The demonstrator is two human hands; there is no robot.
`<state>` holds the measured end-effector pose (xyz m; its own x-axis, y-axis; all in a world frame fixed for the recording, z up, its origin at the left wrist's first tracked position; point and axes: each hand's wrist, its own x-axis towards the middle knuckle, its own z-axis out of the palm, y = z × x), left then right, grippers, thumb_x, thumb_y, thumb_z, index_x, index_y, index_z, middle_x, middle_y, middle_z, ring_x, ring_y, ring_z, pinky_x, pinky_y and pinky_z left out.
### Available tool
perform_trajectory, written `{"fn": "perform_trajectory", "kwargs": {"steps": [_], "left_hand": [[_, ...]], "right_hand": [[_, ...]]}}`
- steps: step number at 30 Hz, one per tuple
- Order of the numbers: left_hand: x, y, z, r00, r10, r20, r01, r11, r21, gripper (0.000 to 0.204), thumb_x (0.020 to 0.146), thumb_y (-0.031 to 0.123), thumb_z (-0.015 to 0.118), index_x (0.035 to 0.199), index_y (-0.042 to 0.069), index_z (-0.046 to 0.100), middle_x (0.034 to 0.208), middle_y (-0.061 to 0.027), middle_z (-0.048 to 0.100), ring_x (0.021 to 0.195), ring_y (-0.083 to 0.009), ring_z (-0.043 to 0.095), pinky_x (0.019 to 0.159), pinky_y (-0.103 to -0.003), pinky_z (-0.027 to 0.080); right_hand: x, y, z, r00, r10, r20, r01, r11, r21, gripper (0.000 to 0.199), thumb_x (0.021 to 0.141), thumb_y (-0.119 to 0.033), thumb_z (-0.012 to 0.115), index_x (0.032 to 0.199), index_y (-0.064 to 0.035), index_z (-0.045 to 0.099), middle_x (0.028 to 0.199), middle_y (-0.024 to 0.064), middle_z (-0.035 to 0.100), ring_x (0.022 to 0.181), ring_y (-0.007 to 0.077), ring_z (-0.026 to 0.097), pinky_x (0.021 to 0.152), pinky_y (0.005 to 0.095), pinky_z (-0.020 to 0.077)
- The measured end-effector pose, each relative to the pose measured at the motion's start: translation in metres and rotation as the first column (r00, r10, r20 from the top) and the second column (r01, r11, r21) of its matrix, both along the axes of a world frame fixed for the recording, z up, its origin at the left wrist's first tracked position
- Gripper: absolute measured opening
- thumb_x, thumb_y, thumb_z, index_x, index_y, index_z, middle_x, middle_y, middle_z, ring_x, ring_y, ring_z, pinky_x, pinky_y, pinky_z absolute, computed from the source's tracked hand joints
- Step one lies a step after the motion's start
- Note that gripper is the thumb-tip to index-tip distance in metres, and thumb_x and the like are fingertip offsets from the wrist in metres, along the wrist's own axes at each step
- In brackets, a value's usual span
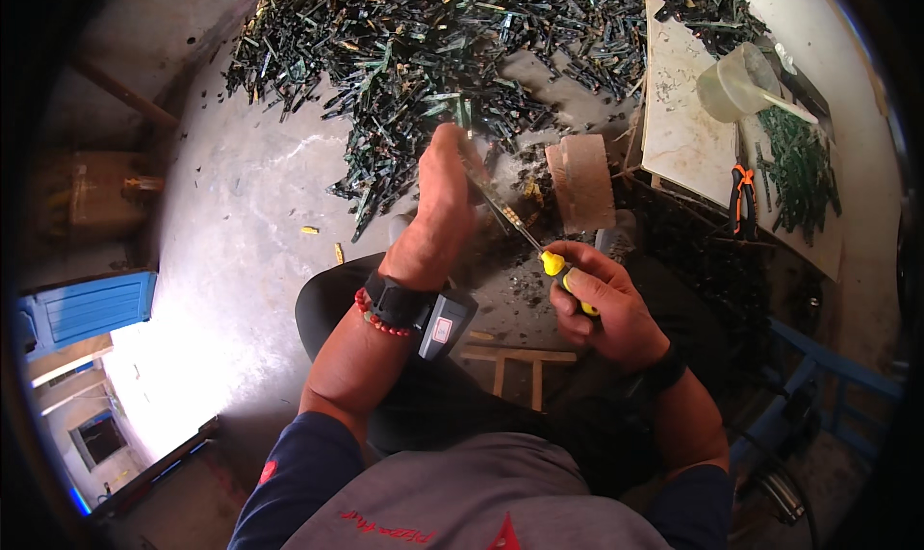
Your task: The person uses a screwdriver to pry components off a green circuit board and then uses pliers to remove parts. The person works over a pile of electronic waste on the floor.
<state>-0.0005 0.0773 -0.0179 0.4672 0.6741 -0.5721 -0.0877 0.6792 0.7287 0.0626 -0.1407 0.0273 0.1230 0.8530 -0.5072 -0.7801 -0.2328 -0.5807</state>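
My left hand (445,192) is closed around a narrow strip (500,205) studded with small yellowish parts, which looks like a piece of circuit board. Its far end is hidden by the hand. In my right hand (606,307) is a screwdriver with a yellow and black handle (555,265). The screwdriver's metal shaft (529,236) points up and left to the near end of the strip; whether the tip touches it is too small to tell. Just beyond my left hand spreads a large heap of dark green strips (385,78) on the floor.
A reddish-brown brick (581,182) sits right of the strip. On a pale board (685,136) are a translucent plastic container (736,86), orange-handled pliers (742,199) and a smaller heap of green strips (799,165). A wooden frame (520,358) lies between my legs; a blue frame (833,362) stands right.
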Motion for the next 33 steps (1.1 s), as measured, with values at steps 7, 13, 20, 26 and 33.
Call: {"fn": "perform_trajectory", "kwargs": {"steps": [7, 13, 20, 26, 33], "left_hand": [[0.001, -0.001, -0.005, 0.995, -0.095, -0.025, 0.094, 0.995, -0.026, 0.030, 0.089, 0.028, 0.045, 0.063, 0.013, 0.041, 0.052, -0.0007, 0.038, 0.042, -0.0154, 0.036, 0.042, -0.031, 0.032], [0.010, -0.024, -0.007, 0.993, -0.121, -0.005, 0.117, 0.972, -0.205, 0.031, 0.089, 0.027, 0.045, 0.063, 0.011, 0.045, 0.053, -0.0028, 0.042, 0.044, -0.0178, 0.041, 0.043, -0.030, 0.037], [0.004, -0.017, -0.004, 0.984, -0.172, 0.051, 0.178, 0.968, -0.175, 0.033, 0.091, 0.029, 0.047, 0.065, 0.009, 0.051, 0.055, -0.0036, 0.049, 0.047, -0.0168, 0.046, 0.047, -0.030, 0.040], [0.004, -0.021, -0.009, 0.983, -0.181, 0.009, 0.181, 0.977, -0.108, 0.032, 0.091, 0.029, 0.046, 0.067, 0.008, 0.051, 0.057, -0.0045, 0.051, 0.047, -0.0168, 0.048, 0.043, -0.029, 0.039], [0.008, -0.020, -0.008, 0.982, -0.188, -0.006, 0.185, 0.972, -0.146, 0.031, 0.090, 0.030, 0.046, 0.068, 0.009, 0.050, 0.058, -0.0035, 0.049, 0.047, -0.0162, 0.048, 0.042, -0.030, 0.038]], "right_hand": [[-0.017, -0.001, -0.027, 0.223, -0.139, 0.965, -0.082, 0.984, 0.161, 0.034, 0.090, -0.009, 0.057, 0.123, -0.0016, 0.053, 0.086, 0.0157, 0.063, 0.062, 0.0250, 0.060, 0.059, 0.0318, 0.0495], [-0.023, 0.004, -0.020, -0.158, -0.016, 0.987, -0.019, 1.000, 0.013, 0.030, 0.085, -0.005, 0.059, 0.115, -0.0033, 0.060, 0.092, 0.0197, 0.066, 0.076, 0.0339, 0.067, 0.063, 0.0368, 0.0529], [0.013, -0.010, 0.002, 0.430, 0.025, 0.903, -0.066, 0.998, 0.004, 0.027, 0.088, -0.004, 0.056, 0.115, 0.0003, 0.058, 0.080, 0.0050, 0.062, 0.069, 0.0084, 0.056, 0.065, 0.0229, 0.0452], [0.028, -0.014, 0.013, 0.824, 0.139, 0.549, -0.101, 0.990, -0.098, 0.026, 0.092, -0.008, 0.054, 0.117, 0.0009, 0.056, 0.069, -0.0014, 0.052, 0.056, 0.0054, 0.043, 0.052, 0.0211, 0.0350], [0.032, -0.017, 0.014, 0.869, 0.117, 0.481, -0.082, 0.992, -0.093, 0.025, 0.094, -0.009, 0.052, 0.117, 0.0016, 0.055, 0.063, -0.0040, 0.045, 0.053, 0.0025, 0.036, 0.047, 0.0201, 0.0279]]}}
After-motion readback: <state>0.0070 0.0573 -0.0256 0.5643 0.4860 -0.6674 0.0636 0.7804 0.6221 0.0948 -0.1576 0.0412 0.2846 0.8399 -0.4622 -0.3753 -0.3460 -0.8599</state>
